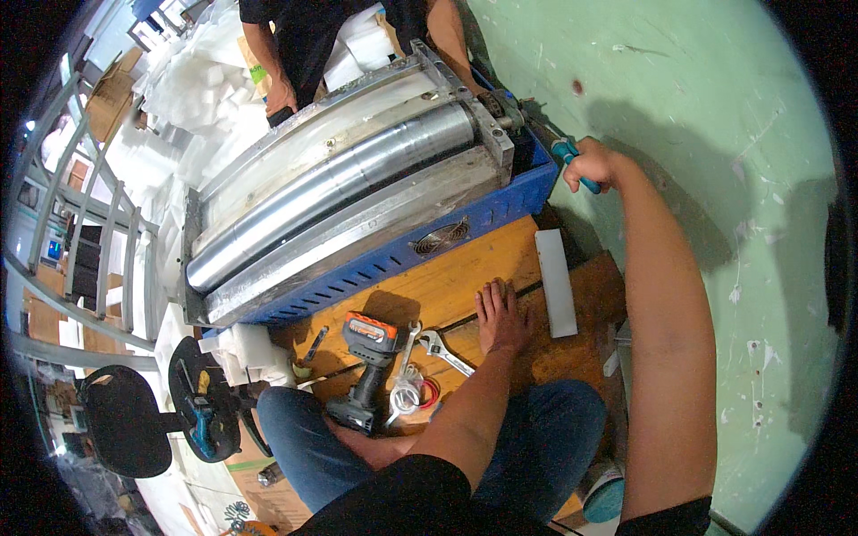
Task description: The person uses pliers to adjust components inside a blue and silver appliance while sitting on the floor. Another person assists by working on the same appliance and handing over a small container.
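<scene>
Teal-handled pliers (563, 149) sit in the right hand (593, 166), its fingers wrapped around the grips. Beyond those fingers, the tool's dark head points at the right end of a long blue-cased machine (505, 205) bearing a shiny steel roller (349, 192); contact cannot be told. The left hand (502, 322) lies flat, fingers slightly spread on brown wooden boards (492, 255), a white rectangular block (556, 281) just right of them, a silver adjustable wrench (445, 353) to their left.
</scene>
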Demonstrator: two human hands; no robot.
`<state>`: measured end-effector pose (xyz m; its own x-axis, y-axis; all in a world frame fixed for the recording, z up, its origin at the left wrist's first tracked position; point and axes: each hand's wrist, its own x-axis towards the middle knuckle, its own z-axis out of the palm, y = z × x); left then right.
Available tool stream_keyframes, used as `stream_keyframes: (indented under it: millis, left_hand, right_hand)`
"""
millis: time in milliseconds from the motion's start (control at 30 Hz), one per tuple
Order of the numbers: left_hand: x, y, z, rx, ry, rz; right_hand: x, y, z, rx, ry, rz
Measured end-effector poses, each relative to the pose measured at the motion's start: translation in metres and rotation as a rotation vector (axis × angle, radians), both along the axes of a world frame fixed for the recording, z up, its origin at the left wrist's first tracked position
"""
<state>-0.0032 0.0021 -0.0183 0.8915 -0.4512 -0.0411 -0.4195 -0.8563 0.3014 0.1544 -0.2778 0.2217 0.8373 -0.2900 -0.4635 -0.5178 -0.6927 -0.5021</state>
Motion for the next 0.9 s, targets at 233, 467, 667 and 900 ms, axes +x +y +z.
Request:
stream_keyframes:
  millis: [233, 467, 667, 900]
  left_hand:
    - [-0.001, 0.002, 0.007, 0.041, 0.018, -0.009]
    - [-0.001, 0.002, 0.007, 0.069, 0.009, -0.007]
    - [-0.001, 0.003, -0.003, -0.049, -0.075, -0.008]
    - [-0.001, 0.001, -0.003, 0.001, -0.057, -0.005]
  right_hand:
    - [-0.001, 0.002, -0.002, 0.026, -0.005, -0.019]
    - [0.002, 0.000, -0.004, -0.011, 0.022, 0.001]
    - [0.002, 0.000, -0.003, -0.034, 0.005, 0.036]
    - [-0.002, 0.004, 0.002, 0.032, -0.038, 0.046]
